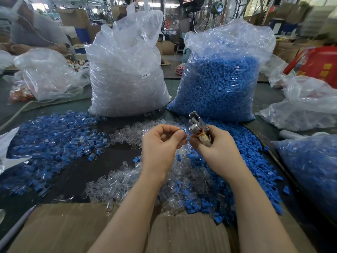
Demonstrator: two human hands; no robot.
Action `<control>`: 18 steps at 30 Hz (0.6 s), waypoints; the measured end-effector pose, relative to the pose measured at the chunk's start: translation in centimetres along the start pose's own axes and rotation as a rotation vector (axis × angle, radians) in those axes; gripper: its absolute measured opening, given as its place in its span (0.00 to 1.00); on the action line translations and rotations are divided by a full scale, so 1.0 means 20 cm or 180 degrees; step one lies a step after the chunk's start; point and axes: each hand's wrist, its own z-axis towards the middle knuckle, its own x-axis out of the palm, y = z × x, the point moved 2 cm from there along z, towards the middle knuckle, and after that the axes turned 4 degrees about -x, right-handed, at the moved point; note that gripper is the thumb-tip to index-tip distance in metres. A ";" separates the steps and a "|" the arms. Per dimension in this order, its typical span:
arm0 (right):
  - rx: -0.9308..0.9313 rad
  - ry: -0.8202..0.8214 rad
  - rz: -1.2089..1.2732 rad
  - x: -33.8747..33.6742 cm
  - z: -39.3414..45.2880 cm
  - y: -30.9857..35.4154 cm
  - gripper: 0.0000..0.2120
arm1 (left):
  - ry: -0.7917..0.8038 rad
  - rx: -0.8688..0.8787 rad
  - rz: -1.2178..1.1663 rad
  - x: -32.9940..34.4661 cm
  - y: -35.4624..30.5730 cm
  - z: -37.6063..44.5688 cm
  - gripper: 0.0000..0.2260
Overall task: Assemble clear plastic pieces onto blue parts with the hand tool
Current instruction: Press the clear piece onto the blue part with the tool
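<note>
My left hand (162,145) pinches a small blue part (183,130) between thumb and fingertips, above the table's middle. My right hand (215,148) grips a metal hand tool (197,125) whose head points up and sits right beside the blue part. Whether a clear piece is on the part is too small to tell. Loose clear plastic pieces (127,178) lie under my forearms. Loose blue parts (242,143) are heaped to the right. A spread of assembled blue-and-clear pieces (52,139) covers the left of the table.
A big bag of clear pieces (127,73) and a big bag of blue parts (220,83) stand upright at the back. More plastic bags (310,103) lie right and left. Flat cardboard (73,229) covers the near edge. Another person (29,24) works at far left.
</note>
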 end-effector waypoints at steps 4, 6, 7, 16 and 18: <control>-0.0044 -0.0245 0.0207 0.01 0.00 0.03 0.05 | -0.0079 0.0118 0.0338 0.00 0.00 -0.01 0.05; -0.0091 -0.0282 0.0234 0.02 0.00 0.04 0.05 | -0.0103 0.0180 0.0475 0.01 0.00 -0.01 0.04; -0.0122 -0.0280 0.0202 0.02 0.00 0.04 0.04 | -0.0112 0.0211 0.0528 0.01 -0.01 -0.01 0.03; -0.0162 -0.0278 0.0106 0.02 0.00 0.04 0.03 | -0.0058 0.0267 0.0604 0.01 -0.01 -0.02 0.02; -0.0168 -0.0268 0.0093 0.02 0.00 0.04 0.03 | -0.0038 0.0281 0.0603 0.01 -0.01 -0.02 0.02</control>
